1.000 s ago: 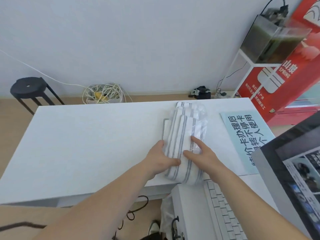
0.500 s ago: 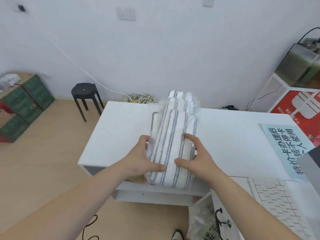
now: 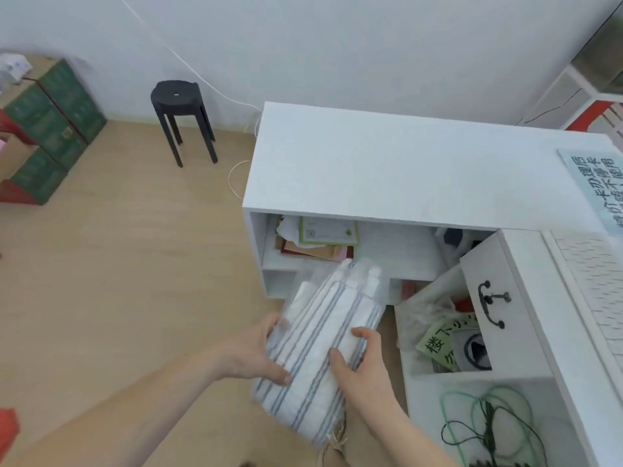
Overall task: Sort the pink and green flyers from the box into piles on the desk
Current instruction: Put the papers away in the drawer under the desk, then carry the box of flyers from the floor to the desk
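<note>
Blue sign (image 3: 593, 190) cut by edge (text partial); shelf papers (image 3: 320, 239) half-hidden.

Plain white wall (image 3: 337, 45) at back, soft even light; pale wood-look floor (image 3: 118, 264) w/ a black round stool (image 3: 178, 96) standing nr the wall and stacked green-and-red cartons (image 3: 50, 129) at far left. Thin white cable (image 3: 202, 79) runs diag. down the wall and ends in a loop on the floor just beside the white desk (image 3: 404, 170), which has an open shelf (image 3: 397, 244) under its top. White drawer front (image 3: 505, 338) w/ black drop handle (image 3: 492, 305) stands pulled out at rt; white rack (image 3: 566, 96) in far rt corner.
</note>
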Demonstrator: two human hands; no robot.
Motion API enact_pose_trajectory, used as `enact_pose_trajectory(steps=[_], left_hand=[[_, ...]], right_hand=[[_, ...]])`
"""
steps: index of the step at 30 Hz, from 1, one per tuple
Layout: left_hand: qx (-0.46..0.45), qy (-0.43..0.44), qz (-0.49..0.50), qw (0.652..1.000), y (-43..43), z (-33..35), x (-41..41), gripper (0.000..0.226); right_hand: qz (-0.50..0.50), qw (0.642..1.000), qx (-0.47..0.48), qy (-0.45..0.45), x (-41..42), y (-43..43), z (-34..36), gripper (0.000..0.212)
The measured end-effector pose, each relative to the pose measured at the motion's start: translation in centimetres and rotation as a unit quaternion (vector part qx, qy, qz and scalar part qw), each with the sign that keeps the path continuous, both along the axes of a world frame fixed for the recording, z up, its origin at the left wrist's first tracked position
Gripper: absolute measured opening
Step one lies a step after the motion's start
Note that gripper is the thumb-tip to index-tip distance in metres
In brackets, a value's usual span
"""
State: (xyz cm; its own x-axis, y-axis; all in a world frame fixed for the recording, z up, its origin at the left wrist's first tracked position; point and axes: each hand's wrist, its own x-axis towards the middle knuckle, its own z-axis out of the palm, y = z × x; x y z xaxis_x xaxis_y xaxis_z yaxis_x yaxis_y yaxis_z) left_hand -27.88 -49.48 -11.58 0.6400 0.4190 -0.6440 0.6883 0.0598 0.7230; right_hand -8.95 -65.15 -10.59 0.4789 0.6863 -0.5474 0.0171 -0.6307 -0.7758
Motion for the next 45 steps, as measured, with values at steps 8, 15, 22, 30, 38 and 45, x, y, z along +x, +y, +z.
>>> enact_pose_trajectory(steps=[8, 15, 22, 30, 38, 45], left_hand=[[-0.02, -0.026, 0.045, 0.998, 2.3, -6.2, 6.5, 0.081], [0.03, -0.095, 0.182, 0.978, 8.3, -9.1, 17.8, 0.118], [0.073, -0.028, 0.167, 0.983, 8.2, -8.0, 15.2, 0.077], [0.111, -0.045, 0.174, 0.977, 12.0, 2.1, -0.8, 0.027], [0.24, 0.023, 0.318, 0.917, 21.5, 11.5, -28.1, 0.016], [0.333, 0.137, 0.526, 0.771, 33.4, 15.7, -47.6, 0.021]], right_hand=[[-0.014, 1.0, -0.022, 0.014, 6.3, 4.5, -5.2, 0.039], [-0.028, 0.993, 0.033, -0.11, 17.5, 11.1, -8.7, 0.068], [0.082, 0.989, -0.026, -0.119, 13.0, 12.5, -7.6, 0.036], [0.31, 0.93, -0.009, -0.199, -2.1, 21.3, 3.0, 0.019], [0.433, 0.869, 0.111, -0.211, -26.7, 37.7, 13.1, 0.018], [0.531, 0.775, 0.226, -0.258, -43.5, 53.7, 19.5, 0.023]])
